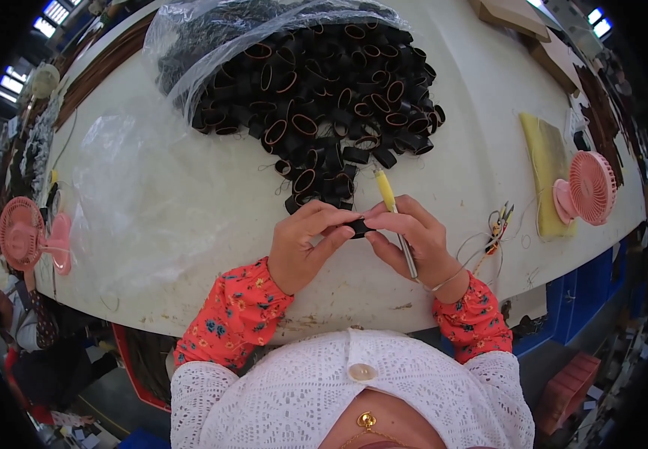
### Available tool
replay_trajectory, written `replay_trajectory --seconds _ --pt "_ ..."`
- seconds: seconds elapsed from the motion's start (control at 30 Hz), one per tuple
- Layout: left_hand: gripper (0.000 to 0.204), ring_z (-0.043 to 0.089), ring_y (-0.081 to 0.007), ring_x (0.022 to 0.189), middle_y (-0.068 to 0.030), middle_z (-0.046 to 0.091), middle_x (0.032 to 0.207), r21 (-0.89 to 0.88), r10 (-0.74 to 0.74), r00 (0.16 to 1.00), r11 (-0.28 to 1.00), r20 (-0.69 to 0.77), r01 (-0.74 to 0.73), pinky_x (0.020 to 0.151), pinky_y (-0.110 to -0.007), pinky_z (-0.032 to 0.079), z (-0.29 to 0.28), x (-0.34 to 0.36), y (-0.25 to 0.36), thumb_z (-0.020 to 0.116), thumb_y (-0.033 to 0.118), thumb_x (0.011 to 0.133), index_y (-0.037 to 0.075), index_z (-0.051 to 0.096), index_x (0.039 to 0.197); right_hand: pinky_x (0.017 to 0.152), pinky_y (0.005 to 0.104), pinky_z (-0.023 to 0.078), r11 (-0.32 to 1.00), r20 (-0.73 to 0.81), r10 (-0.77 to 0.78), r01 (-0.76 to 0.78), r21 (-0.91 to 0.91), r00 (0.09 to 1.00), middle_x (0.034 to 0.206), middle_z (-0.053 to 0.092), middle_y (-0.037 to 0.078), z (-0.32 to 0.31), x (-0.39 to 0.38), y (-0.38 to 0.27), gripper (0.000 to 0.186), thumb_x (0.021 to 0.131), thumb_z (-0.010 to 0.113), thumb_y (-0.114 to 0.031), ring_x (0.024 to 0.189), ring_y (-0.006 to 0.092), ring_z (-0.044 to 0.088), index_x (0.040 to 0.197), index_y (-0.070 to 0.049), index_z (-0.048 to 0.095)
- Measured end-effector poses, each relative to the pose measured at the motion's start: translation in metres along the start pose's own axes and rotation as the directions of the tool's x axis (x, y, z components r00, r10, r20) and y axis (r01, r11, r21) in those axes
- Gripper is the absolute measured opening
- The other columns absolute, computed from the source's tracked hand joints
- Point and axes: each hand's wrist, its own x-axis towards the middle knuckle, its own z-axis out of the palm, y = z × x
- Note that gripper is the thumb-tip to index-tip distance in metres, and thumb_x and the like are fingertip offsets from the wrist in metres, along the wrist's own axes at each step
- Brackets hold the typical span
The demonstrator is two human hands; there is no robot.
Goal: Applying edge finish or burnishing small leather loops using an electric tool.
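Observation:
Near the table's front, my left hand (305,247) pinches a small black loop piece (356,228) between fingers and thumb. My right hand (417,239) grips the same piece at its other side and also holds a yellow-handled tool (384,187) with a metal shaft, angled across the fingers. A thin grey cord runs beside the right wrist. Just beyond my hands is a heap of black oval loops (301,127) with tan-coloured edges, spilling from a clear plastic bag (178,49).
Pink fans (20,232) (589,187) flank the work. Right are pliers (500,228), a yellow pad (541,150) and cardboard (511,15). A plastic sheet (129,194) covers the table's left. A co-worker (24,314) is lower left; blue bins (575,292) are below the right edge.

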Motion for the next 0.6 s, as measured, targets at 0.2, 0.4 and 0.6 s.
replay_trajectory --seconds 0.2,0.4,0.6 --pt "0.024 0.060 -0.0150 0.070 -0.0074 0.061 0.085 0.045 0.012 0.999 0.999 -0.037 -0.010 0.059 -0.025 0.048 -0.0016 -0.0037 -0.0042 0.068 -0.001 0.078 0.007 0.068 0.101 0.070 0.0300 0.052 1.000 0.037 -0.012 0.012 -0.008 0.999 0.093 0.062 0.012 -0.0019 0.0027 -0.0015 0.036 0.069 0.070 0.008 0.081 0.0240 0.061 0.101 -0.005 0.060" --pt "0.018 0.059 -0.0176 0.066 -0.0075 0.060 0.086 0.329 0.197 0.980 0.928 -0.026 -0.178 0.057 -0.027 0.049 0.0008 -0.0044 -0.0069 0.069 -0.002 0.076 0.005 0.066 0.092 0.070 0.0307 0.052 1.000 0.065 0.006 -0.005 -0.010 0.998 0.092 0.063 0.011 -0.0016 0.0026 -0.0010 0.035 0.069 0.070 0.008 0.081 0.0246 0.061 0.100 -0.005 0.060" --pt "0.011 0.058 -0.0133 0.063 -0.0067 0.060 0.084 0.026 0.073 0.997 0.997 -0.019 -0.072 0.056 -0.024 0.047 0.0059 -0.0062 -0.0031 0.060 -0.003 0.083 0.003 0.058 0.093 0.070 0.0307 0.052 0.999 0.058 0.014 -0.016 0.045 0.998 0.093 0.063 0.011 -0.0016 0.0036 -0.0040 0.035 0.069 0.069 0.009 0.082 0.0242 0.061 0.100 -0.005 0.060"
